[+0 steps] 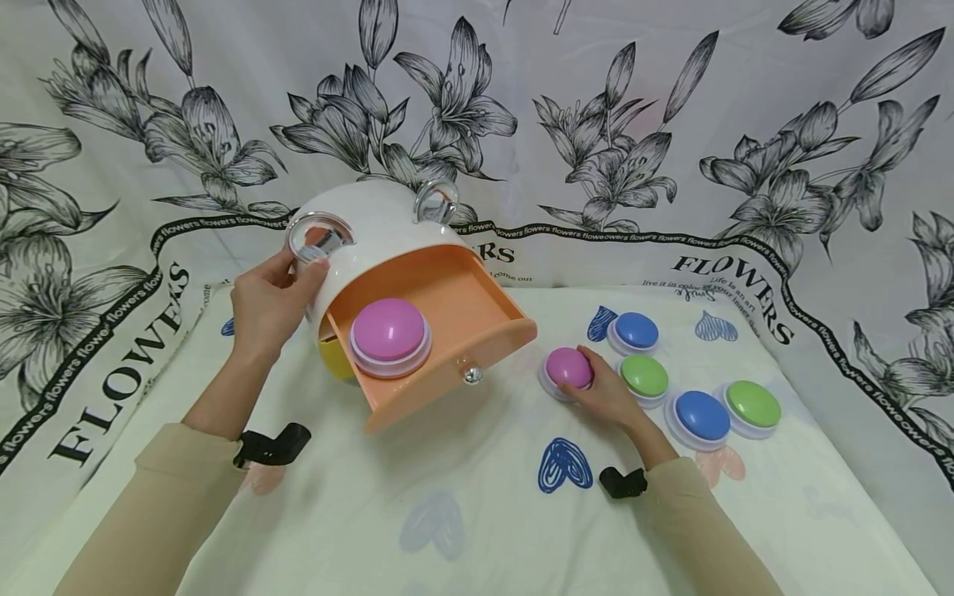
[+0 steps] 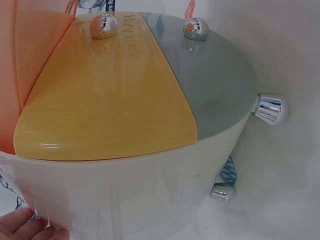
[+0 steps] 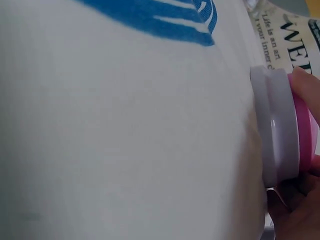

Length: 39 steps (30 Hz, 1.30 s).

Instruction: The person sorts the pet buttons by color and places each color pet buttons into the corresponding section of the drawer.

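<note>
My left hand (image 1: 270,306) grips a white rounded drawer box (image 1: 373,211) at its left side, thumb by a clear ring-shaped ear. The box's orange drawer (image 1: 469,290) is pulled out and holds a round pink push button (image 1: 389,327) with a pale base. In the left wrist view, the box also has a yellow drawer front (image 2: 105,100) and a grey-green one (image 2: 220,90), each with a chrome knob. To the right, on the cloth, my right hand (image 1: 607,393) pinches a second pink push button (image 3: 304,125) by its domed top, its white base close over the cloth.
Right of my right hand lie two blue push buttons, one at the back (image 1: 637,329) and one nearer (image 1: 702,415), and two green ones, left (image 1: 645,375) and right (image 1: 754,404). A white cloth with printed hearts (image 1: 432,526) covers the surface; a flower-printed curtain (image 1: 589,190) stands behind.
</note>
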Each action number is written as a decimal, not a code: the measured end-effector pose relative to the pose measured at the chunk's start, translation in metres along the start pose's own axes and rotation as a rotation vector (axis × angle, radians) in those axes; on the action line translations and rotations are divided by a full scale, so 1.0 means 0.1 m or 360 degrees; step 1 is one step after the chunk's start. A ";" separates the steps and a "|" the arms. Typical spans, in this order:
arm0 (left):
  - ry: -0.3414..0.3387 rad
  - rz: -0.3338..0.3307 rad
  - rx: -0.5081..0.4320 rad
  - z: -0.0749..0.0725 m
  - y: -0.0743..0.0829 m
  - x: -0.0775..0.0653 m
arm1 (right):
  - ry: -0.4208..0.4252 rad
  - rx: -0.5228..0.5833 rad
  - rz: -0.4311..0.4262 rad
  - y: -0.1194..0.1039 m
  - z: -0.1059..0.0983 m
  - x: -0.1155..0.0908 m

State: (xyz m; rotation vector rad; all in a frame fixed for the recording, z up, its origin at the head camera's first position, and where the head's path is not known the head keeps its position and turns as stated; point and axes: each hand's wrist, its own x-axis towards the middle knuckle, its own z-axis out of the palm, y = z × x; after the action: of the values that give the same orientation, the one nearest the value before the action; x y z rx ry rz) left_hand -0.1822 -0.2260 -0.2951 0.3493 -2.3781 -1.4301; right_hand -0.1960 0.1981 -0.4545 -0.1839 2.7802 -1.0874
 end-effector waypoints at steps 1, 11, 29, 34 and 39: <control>-0.0001 -0.0001 -0.0002 0.00 0.00 0.00 | 0.0004 0.0000 0.0005 0.00 0.00 0.00; 0.0006 -0.0001 0.0005 0.00 0.00 0.00 | 0.0028 0.0013 0.0037 0.03 -0.01 0.02; -0.0009 0.0011 -0.0008 0.00 -0.01 0.01 | 0.0158 -0.0054 -0.0046 -0.05 -0.10 0.04; -0.0006 0.0005 -0.0003 0.00 -0.01 0.01 | 0.0147 -0.0048 -0.0062 -0.12 -0.17 0.06; -0.0007 -0.0003 0.0015 -0.01 0.00 0.00 | 0.0166 -0.0040 -0.0137 -0.20 -0.26 0.07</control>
State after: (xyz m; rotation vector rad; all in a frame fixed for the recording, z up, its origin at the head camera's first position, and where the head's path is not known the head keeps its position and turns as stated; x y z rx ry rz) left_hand -0.1819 -0.2267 -0.2952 0.3509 -2.3893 -1.4221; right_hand -0.2060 0.1992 -0.4229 -0.2592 2.9040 -1.1126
